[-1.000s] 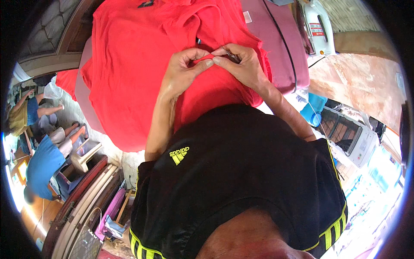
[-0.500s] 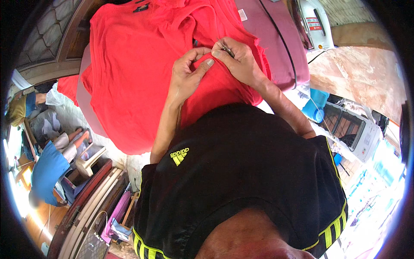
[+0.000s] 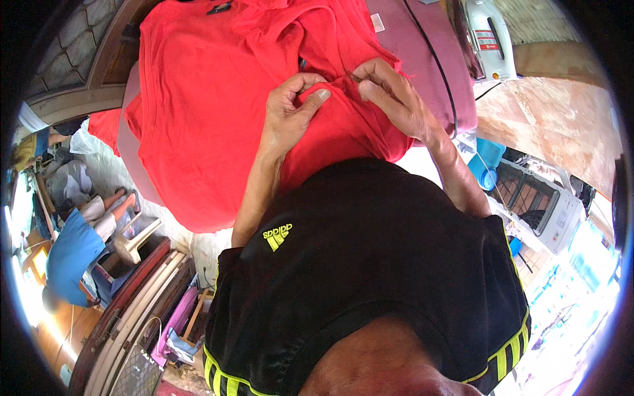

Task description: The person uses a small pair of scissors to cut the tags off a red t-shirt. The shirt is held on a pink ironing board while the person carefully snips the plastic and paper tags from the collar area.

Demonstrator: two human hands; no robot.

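Note:
A red garment (image 3: 198, 119) with a dark neck label lies spread over a mauve-covered surface (image 3: 413, 53). My left hand (image 3: 289, 113) is closed on a fold of it, thumb and fingers pinching the cloth near its right-hand part. Just to the right, my right hand (image 3: 395, 100) is held in a pinch above the garment, with its fingertips close to a puckered edge. A thin dark bit shows at those fingertips, too small to name. Between the two hands the red cloth is bunched up.
A black cord (image 3: 432, 56) crosses the mauve cover on the right. Beyond it stands a white appliance (image 3: 492, 43). To the right are a pinkish stone-patterned surface (image 3: 541, 115) and a blue container (image 3: 487, 158). At left, a person in blue (image 3: 76, 257) sits near a stool (image 3: 135, 244).
My right hand has moved to the right, away from my left hand. The metallic item seen in its fingers before no longer shows clearly. My left hand keeps its pinch.

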